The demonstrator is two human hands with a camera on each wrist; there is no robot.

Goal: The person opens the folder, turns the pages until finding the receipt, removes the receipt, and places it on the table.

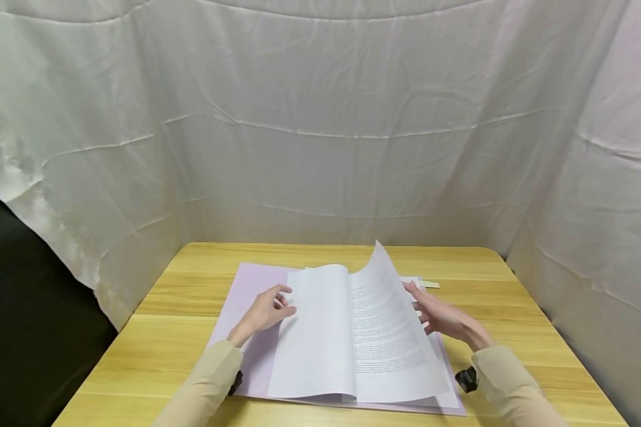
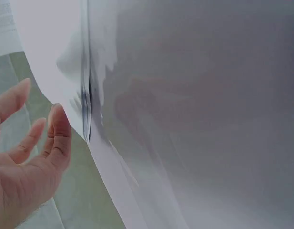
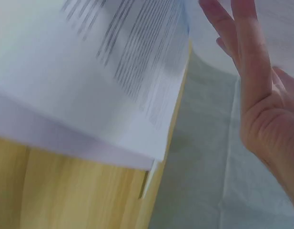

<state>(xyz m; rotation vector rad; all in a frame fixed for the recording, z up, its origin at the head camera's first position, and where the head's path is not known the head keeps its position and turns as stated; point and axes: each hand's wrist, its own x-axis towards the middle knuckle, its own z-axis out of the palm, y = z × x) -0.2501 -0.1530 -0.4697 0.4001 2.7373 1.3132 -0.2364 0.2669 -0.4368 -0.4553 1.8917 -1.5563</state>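
Observation:
A stack of printed sheets (image 1: 390, 338) lies open on a pale purple folder (image 1: 262, 279). Its left side shows a blank white page (image 1: 315, 332) that bulges along the middle fold. On the right, a page with lines of text stands partly lifted, its top corner curling upward. My left hand (image 1: 265, 311) hovers at the blank page's left edge, fingers loosely bent with nothing between them. Beside the lifted page's right edge is my right hand (image 1: 442, 311), some fingertips overlapped by the sheet. Its fingers (image 3: 254, 52) look mostly straight in the right wrist view.
A small pale tab (image 1: 430, 284) sticks out past the folder's upper right side. The wooden table (image 1: 181, 332) extends around the folder, with a light cloth curtain (image 1: 352, 166) behind and at both sides. Dark devices (image 1: 467, 379) sit at the wrists.

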